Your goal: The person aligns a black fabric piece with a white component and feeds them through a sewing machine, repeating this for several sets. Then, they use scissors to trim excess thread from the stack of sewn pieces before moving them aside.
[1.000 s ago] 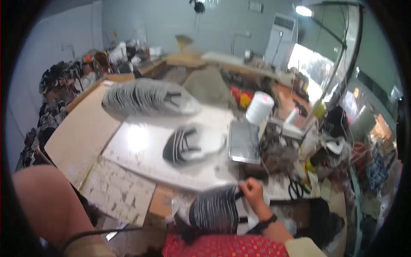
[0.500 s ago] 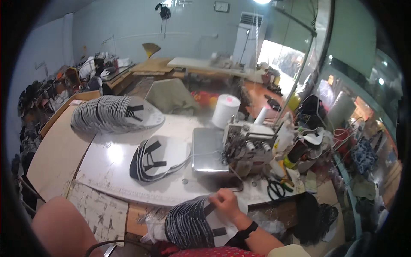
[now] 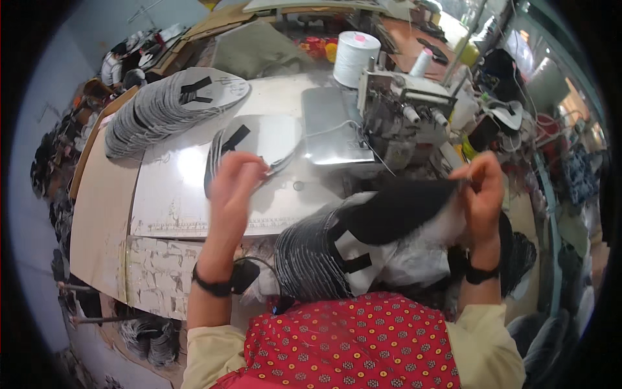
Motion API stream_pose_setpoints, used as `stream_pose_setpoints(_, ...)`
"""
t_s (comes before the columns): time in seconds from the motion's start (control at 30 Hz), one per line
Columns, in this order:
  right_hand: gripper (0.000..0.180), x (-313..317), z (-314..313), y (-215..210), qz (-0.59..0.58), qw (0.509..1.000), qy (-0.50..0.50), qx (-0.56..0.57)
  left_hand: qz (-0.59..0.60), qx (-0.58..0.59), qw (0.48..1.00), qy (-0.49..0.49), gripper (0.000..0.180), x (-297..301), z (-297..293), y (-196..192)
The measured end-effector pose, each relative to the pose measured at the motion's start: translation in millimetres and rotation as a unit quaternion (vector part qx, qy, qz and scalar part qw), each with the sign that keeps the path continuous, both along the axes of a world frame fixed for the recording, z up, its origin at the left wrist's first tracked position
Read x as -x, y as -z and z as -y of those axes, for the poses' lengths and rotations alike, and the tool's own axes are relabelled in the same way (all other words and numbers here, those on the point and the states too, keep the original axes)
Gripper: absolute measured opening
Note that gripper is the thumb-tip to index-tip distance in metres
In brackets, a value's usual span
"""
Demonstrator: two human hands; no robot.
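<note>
My right hand point(image 3: 483, 191) pinches the tip of a black sole-shaped fabric piece point(image 3: 408, 207), lifted over the lap stack. That lap stack point(image 3: 311, 256) holds many grey-edged sole pieces; its white top one carries black strips. My left hand point(image 3: 233, 185), somewhat blurred, hangs over the near edge of a small stack of white sole pieces point(image 3: 269, 136) on the table. Its fingers are bent together; whatever lies between them is too small to make out. Beyond the hands stands an overlock sewing machine point(image 3: 408, 104) with a metal plate point(image 3: 334, 129) on its left.
A long fanned stack of sole pieces point(image 3: 162, 110) lies at the far left of the white table point(image 3: 175, 194). A large white thread cone point(image 3: 356, 59) and a smaller cone point(image 3: 421, 63) stand by the machine. Plastic bags and cords crowd the right. A red patterned apron point(image 3: 350, 337) covers my lap.
My right hand has risen from the lap stack with the black sole-shaped piece. My left hand has come into view by the small stack. The view has tilted downward.
</note>
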State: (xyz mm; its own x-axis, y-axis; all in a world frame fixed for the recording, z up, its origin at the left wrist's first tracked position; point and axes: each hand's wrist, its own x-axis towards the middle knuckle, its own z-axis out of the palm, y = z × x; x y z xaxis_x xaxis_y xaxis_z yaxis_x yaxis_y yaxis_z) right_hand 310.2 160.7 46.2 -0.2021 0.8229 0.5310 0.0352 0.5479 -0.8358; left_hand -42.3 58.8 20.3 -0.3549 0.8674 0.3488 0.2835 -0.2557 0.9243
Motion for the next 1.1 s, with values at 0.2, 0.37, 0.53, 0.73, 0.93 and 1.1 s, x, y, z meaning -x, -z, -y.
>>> stream_pose_setpoints(0.2,0.017,75,-11,55,-0.163,0.891,-0.142,0.4,0.016,0.142,0.974,0.178,0.012,-11,-32,55)
stream_pose_setpoints(0.37,0.033,74,-45,51,-0.029,0.848,-0.26,0.46,0.432,0.144,0.89,0.032,0.021,-23,-53,28)
stream_pose_setpoints(0.53,0.022,115,-59,82,-0.058,0.946,-0.041,0.316,0.428,0.027,0.888,0.167,0.043,-35,-101,19)
stream_pose_setpoints(0.73,0.018,121,-27,104,0.106,0.993,0.009,0.047,0.196,0.027,0.976,0.092,0.025,-11,-151,36)
stream_pose_setpoints(0.93,0.022,120,-19,112,0.2,0.959,0.032,-0.2,0.142,0.105,0.983,-0.056,0.032,19,-137,46)
stream_pose_setpoints(1.1,0.032,107,-24,97,0.293,0.939,0.095,-0.155,0.161,0.335,0.922,0.106,0.052,22,-73,26)
